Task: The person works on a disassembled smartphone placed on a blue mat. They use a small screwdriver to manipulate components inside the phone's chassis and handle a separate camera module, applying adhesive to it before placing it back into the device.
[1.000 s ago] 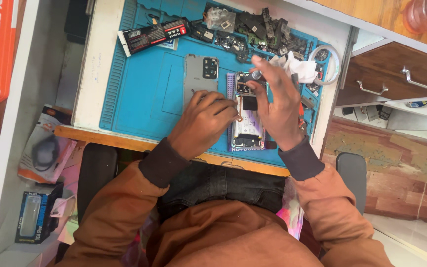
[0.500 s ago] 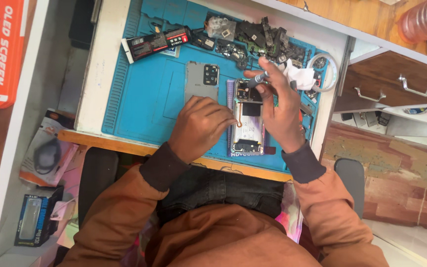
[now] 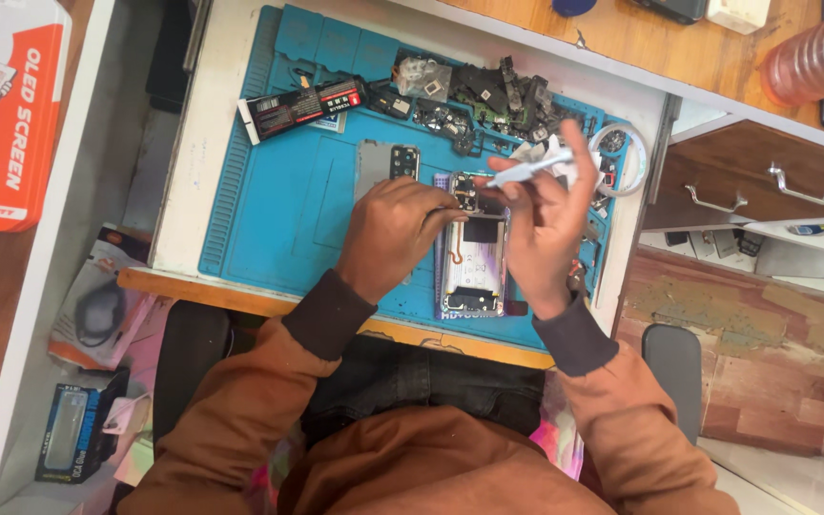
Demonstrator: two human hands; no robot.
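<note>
The person wears a rust-brown jacket [image 3: 431, 467] of soft, slightly creased cloth that fills the lower middle of the view, just below the front edge of the blue work mat [image 3: 288, 210]. Both sleeves run up from it toward the mat and end in dark ribbed knit cuffs: the left cuff [image 3: 328, 315] sits just below the mat's near edge, the right cuff [image 3: 574, 334] over that edge to the right. Dark trousers [image 3: 431, 381] show between the two sleeves, below the mat. The left hand [image 3: 395, 234] and right hand [image 3: 541, 229] are bare, without gloves, rings or a watch.
</note>
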